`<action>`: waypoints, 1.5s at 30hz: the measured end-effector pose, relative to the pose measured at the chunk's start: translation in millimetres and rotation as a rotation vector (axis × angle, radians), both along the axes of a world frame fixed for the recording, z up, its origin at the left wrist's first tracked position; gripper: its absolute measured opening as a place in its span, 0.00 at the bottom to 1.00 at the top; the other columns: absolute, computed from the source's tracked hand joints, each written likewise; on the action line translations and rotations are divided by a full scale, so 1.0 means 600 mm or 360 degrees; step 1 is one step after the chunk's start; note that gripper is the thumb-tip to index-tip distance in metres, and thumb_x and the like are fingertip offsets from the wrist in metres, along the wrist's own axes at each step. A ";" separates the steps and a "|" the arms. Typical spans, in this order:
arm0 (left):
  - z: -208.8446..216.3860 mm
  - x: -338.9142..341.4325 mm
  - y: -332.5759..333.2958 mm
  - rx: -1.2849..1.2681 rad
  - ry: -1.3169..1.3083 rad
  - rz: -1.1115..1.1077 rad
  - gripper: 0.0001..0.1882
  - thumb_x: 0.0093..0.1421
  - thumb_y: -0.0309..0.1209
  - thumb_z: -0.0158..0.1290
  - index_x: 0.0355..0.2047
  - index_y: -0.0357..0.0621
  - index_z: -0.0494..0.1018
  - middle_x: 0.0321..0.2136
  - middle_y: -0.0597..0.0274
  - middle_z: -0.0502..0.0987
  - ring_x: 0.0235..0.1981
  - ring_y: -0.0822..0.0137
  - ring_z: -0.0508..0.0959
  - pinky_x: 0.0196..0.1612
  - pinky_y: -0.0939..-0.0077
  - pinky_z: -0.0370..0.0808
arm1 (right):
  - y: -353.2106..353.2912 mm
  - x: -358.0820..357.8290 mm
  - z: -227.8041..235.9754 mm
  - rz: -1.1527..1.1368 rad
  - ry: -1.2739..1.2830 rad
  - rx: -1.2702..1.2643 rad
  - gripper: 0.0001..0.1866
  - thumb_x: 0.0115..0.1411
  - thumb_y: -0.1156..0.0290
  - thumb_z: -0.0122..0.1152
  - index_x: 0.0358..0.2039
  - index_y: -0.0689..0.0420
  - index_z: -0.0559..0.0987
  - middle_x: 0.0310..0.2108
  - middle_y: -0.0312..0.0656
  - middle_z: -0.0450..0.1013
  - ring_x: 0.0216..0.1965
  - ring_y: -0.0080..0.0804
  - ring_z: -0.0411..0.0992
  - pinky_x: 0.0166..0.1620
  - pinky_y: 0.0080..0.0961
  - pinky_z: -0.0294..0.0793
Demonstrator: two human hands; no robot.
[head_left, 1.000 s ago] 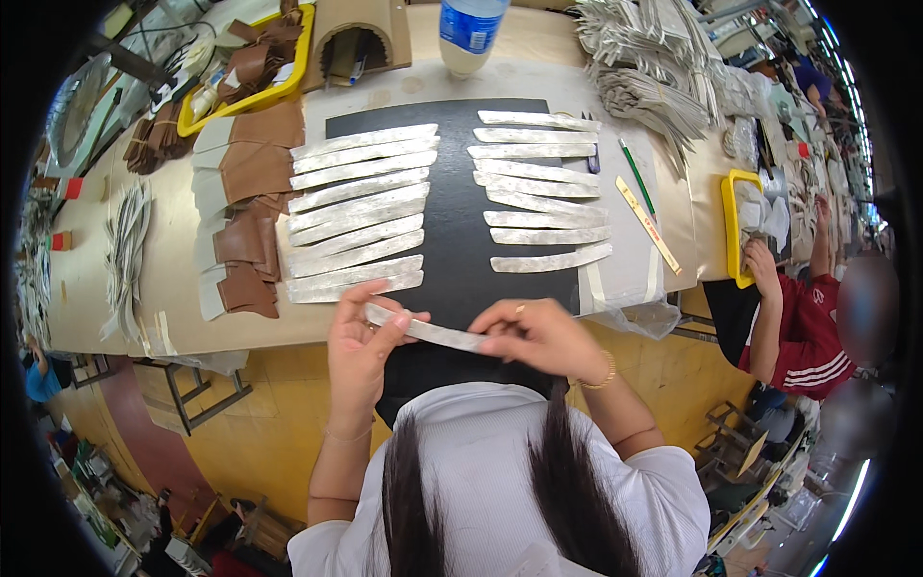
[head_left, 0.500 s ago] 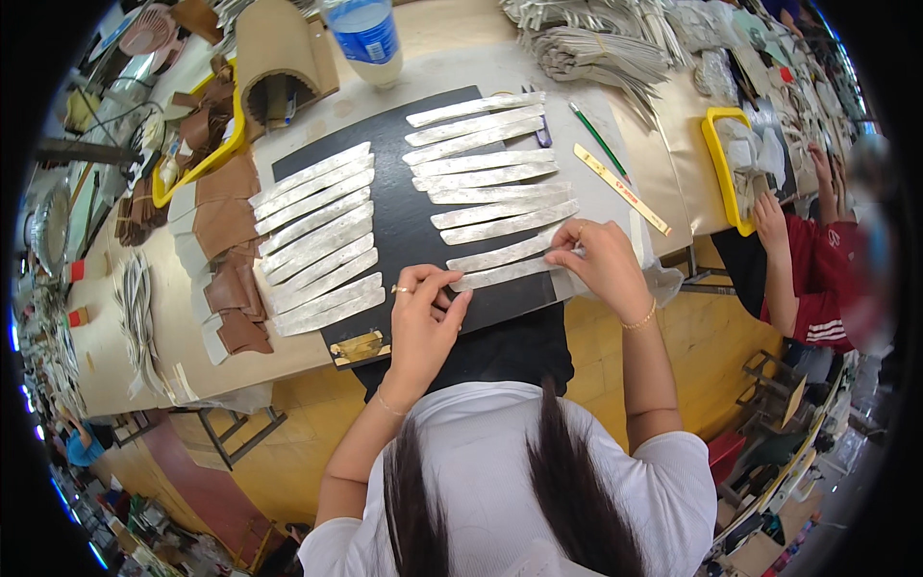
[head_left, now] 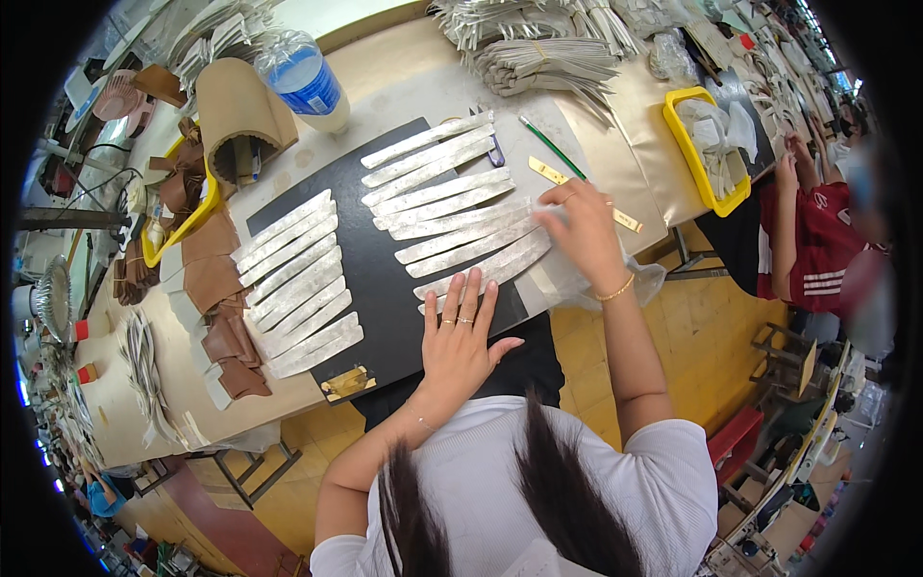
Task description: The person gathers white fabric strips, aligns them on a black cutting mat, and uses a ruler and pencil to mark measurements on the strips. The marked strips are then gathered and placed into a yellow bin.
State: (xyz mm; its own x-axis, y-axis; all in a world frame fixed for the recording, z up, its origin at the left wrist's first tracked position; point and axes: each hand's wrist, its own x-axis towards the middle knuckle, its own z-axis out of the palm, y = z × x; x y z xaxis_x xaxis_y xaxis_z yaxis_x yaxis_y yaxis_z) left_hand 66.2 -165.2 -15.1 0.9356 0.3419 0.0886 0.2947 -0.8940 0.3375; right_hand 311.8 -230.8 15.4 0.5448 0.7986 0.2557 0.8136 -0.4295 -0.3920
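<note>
Two columns of pale, silvery-white strips lie on a black board (head_left: 358, 183), the left column (head_left: 296, 279) and the right column (head_left: 450, 231). Fingers stretched out, my left hand (head_left: 461, 351) lies flat at the near end of the right column, its fingertips on the lowest strips. My right hand (head_left: 588, 236) is over the right ends of that column, beside a yellow ruler (head_left: 549, 171), whose middle it hides. Its fingertips are blurred, so I cannot see whether they hold anything. A green pencil (head_left: 552, 147) lies just beyond the ruler, and a purple-handled tool (head_left: 496, 152) rests by the top strips.
Brown leather pieces (head_left: 213, 269) lie left of the board, near a yellow basket (head_left: 210, 197) and a brown curved roll (head_left: 231, 101). A bottle (head_left: 306, 82) stands behind the board. Bundled strips (head_left: 543, 67) fill the back. Another yellow basket (head_left: 713, 192) and a co-worker (head_left: 817, 240) are to the right.
My left hand has gone from pinching at a strip's left end to lying flat on the strips. My right hand has lifted toward the ruler. The lowest strips now sit closer together.
</note>
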 end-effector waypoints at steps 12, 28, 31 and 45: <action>0.218 -0.024 0.088 -0.1555 -0.0803 -0.0414 0.23 0.60 0.36 0.62 0.54 0.40 0.74 0.59 0.46 0.68 0.62 0.47 0.66 0.62 0.56 0.64 | -0.012 0.057 -0.061 -0.0249 0.0195 -0.0152 0.11 0.53 0.69 0.69 0.36 0.56 0.80 0.33 0.42 0.73 0.40 0.44 0.72 0.45 0.39 0.68; 0.289 -0.084 0.112 -0.2689 -0.1238 -0.1387 0.08 0.66 0.29 0.51 0.37 0.42 0.79 0.47 0.53 0.74 0.48 0.53 0.70 0.53 0.57 0.65 | 0.036 -0.027 0.106 -0.0044 0.0487 0.0190 0.06 0.60 0.77 0.63 0.37 0.64 0.79 0.31 0.41 0.71 0.28 0.28 0.73 0.32 0.24 0.72; 0.288 -0.082 0.116 -0.2633 -0.1271 -0.1355 0.06 0.64 0.28 0.53 0.36 0.42 0.79 0.45 0.54 0.74 0.47 0.54 0.71 0.52 0.58 0.65 | 0.050 -0.057 0.145 0.0007 0.0736 0.0345 0.07 0.64 0.74 0.62 0.39 0.65 0.78 0.32 0.37 0.73 0.30 0.22 0.73 0.34 0.19 0.72; 0.293 -0.077 0.114 -0.2145 -0.1593 -0.1066 0.10 0.61 0.33 0.58 0.27 0.41 0.82 0.39 0.55 0.78 0.37 0.57 0.79 0.39 0.64 0.63 | 0.069 -0.141 0.149 0.0599 0.2026 0.1301 0.10 0.67 0.69 0.59 0.45 0.57 0.71 0.33 0.47 0.79 0.29 0.28 0.76 0.32 0.24 0.77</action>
State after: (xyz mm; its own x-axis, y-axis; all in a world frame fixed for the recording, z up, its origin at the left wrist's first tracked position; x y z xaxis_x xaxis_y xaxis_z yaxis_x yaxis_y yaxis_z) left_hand 20.0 -96.6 160.9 0.7029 0.2758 0.6556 -0.7110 0.2456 0.6590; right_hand 227.4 -189.4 104.7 0.5404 0.8134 0.2154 -0.2164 0.3817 -0.8986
